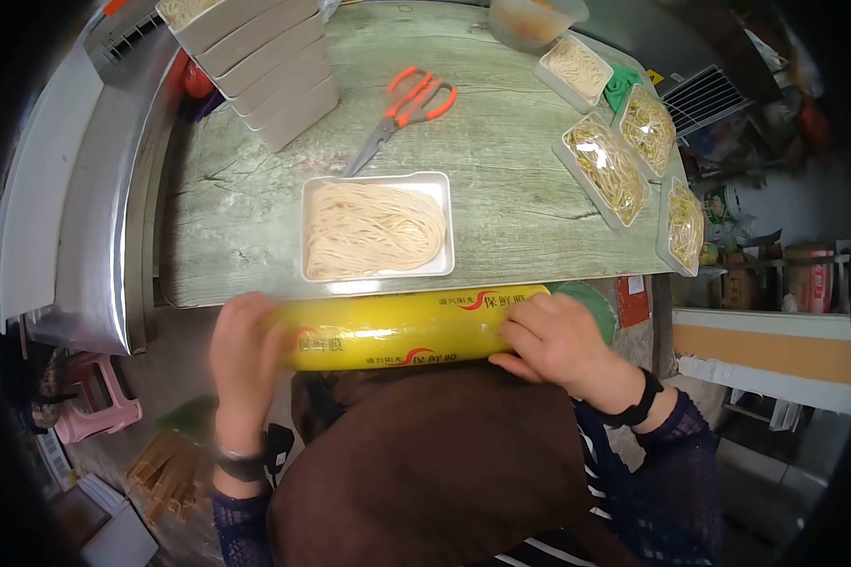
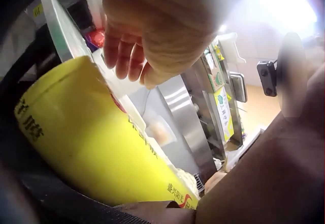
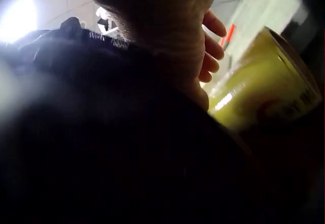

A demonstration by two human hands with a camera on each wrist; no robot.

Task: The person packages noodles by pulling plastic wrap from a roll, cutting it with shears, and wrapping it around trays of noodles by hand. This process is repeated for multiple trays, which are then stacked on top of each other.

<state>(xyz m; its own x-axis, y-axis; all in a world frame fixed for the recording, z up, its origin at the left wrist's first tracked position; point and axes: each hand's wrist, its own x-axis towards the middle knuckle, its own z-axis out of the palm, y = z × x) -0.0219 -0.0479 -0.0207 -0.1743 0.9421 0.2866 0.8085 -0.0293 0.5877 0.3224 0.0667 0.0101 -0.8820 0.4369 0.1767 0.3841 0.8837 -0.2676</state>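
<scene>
A thick yellow roll of cling film [image 1: 388, 331] with printed lettering lies crosswise between the person's lap and the table's front edge. My left hand [image 1: 241, 354] is blurred at its left end; in the left wrist view that hand [image 2: 157, 31] hangs over the roll [image 2: 91, 132], its fingers loosely bent. At the other end, my right hand [image 1: 563, 345] rests on the roll with relaxed fingers, the thumb along its near side. The right wrist view shows the fingers [image 3: 213, 46] beside the yellow roll [image 3: 259, 86]. Beyond the roll, a white tray [image 1: 447, 269] holds noodles [image 1: 378, 230].
Orange-handled scissors [image 1: 392, 118] lie behind the noodle tray. A tall stack of white trays [image 1: 269, 80] stands at the back left. Wrapped trays of bean sprouts [image 1: 603, 170] and a plastic tub [image 1: 534, 24] line the table's right side. A pink stool [image 1: 99, 397] is on the floor.
</scene>
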